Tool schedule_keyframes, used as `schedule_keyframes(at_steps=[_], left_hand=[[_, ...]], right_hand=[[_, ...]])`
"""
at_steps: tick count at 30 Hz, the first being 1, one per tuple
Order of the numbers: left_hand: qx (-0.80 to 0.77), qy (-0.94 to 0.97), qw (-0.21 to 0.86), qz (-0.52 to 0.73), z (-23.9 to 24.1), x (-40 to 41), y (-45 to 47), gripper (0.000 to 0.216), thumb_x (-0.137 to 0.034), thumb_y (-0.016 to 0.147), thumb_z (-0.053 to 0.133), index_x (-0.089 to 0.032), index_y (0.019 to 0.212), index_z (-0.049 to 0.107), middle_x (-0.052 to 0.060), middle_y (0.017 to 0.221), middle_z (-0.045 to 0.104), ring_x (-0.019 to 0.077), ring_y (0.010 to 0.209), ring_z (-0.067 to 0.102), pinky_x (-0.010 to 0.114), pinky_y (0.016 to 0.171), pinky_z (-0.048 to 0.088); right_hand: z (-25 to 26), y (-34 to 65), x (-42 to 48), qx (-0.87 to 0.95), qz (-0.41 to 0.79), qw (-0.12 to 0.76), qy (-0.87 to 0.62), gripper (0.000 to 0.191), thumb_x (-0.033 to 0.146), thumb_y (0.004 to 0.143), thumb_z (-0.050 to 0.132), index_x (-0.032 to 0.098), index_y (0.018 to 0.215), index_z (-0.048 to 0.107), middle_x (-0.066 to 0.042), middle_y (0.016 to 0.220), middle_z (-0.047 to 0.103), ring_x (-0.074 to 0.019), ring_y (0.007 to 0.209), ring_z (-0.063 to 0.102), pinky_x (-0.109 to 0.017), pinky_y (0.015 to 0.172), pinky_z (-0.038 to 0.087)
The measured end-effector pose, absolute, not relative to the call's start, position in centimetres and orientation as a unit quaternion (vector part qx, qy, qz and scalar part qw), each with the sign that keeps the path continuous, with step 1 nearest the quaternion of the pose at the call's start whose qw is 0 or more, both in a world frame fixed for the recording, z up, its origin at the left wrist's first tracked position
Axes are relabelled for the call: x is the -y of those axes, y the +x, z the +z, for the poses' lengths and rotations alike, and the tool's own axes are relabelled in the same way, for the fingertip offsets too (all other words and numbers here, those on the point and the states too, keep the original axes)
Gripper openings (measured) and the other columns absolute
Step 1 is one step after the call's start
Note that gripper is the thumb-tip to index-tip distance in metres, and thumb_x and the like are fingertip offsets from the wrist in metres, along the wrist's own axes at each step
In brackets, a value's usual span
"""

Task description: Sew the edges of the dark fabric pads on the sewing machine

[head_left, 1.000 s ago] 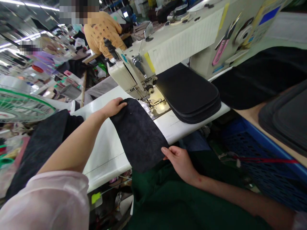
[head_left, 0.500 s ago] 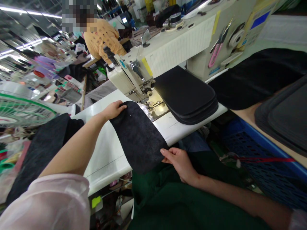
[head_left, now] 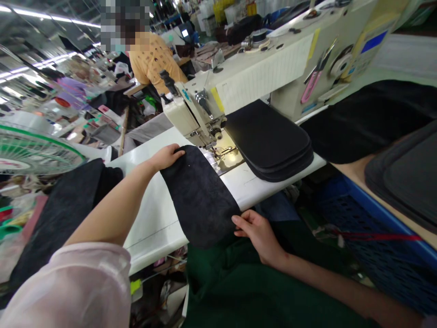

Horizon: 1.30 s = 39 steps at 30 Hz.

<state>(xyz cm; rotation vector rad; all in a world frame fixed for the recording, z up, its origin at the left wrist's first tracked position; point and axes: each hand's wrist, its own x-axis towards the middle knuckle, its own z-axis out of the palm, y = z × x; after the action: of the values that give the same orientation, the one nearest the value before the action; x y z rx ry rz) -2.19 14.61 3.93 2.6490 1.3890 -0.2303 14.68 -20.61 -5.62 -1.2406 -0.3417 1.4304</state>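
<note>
A black, round-cornered fabric panel [head_left: 201, 196] lies partly on the white sewing table [head_left: 150, 223], its near end hanging over the front edge. My left hand [head_left: 169, 157] grips its far corner, thumb on top. At the near right corner, my right hand [head_left: 254, 230] pinches the edge between thumb and fingers. Just beyond the panel's right edge is the sewing machine's needle area [head_left: 220, 152], lit by a lamp. A stack of black round-cornered panels [head_left: 269, 136] rests on the table to the right of the needle, under the machine arm.
The sewing machine [head_left: 266, 77] spans the back, with pink-handled snips [head_left: 311, 86] on its body. More black pieces [head_left: 372, 118] lie at right, above a blue crate [head_left: 355, 214]. Black material [head_left: 64, 209] and a green-rimmed fan [head_left: 37, 150] are at left. A person in yellow [head_left: 157, 59] sits beyond.
The view has shifted slightly, so the scene sits a little further right and lower. Both hands keep hold of the panel, which has hardly moved relative to the machine.
</note>
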Motion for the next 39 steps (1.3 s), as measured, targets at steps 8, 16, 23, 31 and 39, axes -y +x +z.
schedule_keyframes(at_steps=[8,16,23,31,39], left_hand=[[-0.469,0.876,0.111,-0.022,3.6,-13.4,-3.7,0.036,-0.051,0.088,0.042,-0.02,0.087,0.06,0.007,0.09,0.07,0.0242,0.087,0.065,0.034,0.083,0.051],[-0.458,0.88,0.121,-0.028,3.1,-14.1,-3.3,0.033,-0.047,0.089,0.048,-0.018,0.091,0.064,0.009,0.095,0.073,0.0245,0.089,0.066,0.033,0.083,0.049],[-0.457,0.885,0.082,-0.039,3.2,-14.1,-2.9,0.028,-0.044,0.089,0.056,-0.018,0.091,0.067,0.01,0.093,0.073,0.0255,0.086,0.067,0.033,0.079,0.05],[-0.409,0.91,0.002,0.07,2.1,-9.6,-1.2,0.034,-0.014,0.09,0.051,-0.021,0.121,0.063,0.013,0.123,0.063,0.0277,0.112,0.061,0.042,0.098,0.049],[-0.295,0.939,0.018,0.175,-0.8,-3.4,1.3,0.032,-0.028,0.1,0.046,-0.019,0.123,0.067,0.013,0.123,0.064,0.0251,0.113,0.058,0.041,0.104,0.048]], right_hand=[[-7.5,14.4,21.3,0.323,0.404,0.629,-0.581,0.042,0.061,0.078,0.073,0.022,0.079,0.057,0.001,0.069,0.059,-0.0163,0.063,0.062,-0.026,0.06,0.054],[-9.1,14.7,22.2,0.463,0.294,0.605,-0.577,0.028,0.049,0.09,0.066,0.021,0.089,0.072,-0.007,0.086,0.072,-0.0212,0.08,0.071,-0.028,0.077,0.06],[-10.7,16.1,21.8,0.609,0.131,0.588,-0.516,0.019,0.021,0.097,0.053,0.025,0.105,0.071,-0.007,0.095,0.075,-0.0201,0.09,0.073,-0.03,0.084,0.061],[-7.2,19.1,20.9,0.752,-0.051,0.495,-0.433,0.03,0.01,0.089,0.055,0.026,0.105,0.074,-0.005,0.091,0.075,-0.0206,0.09,0.074,-0.033,0.083,0.062],[-8.8,19.5,24.6,0.786,-0.084,0.467,-0.396,0.026,0.011,0.09,0.06,0.033,0.098,0.072,0.007,0.073,0.075,-0.0143,0.068,0.075,-0.028,0.086,0.061]])
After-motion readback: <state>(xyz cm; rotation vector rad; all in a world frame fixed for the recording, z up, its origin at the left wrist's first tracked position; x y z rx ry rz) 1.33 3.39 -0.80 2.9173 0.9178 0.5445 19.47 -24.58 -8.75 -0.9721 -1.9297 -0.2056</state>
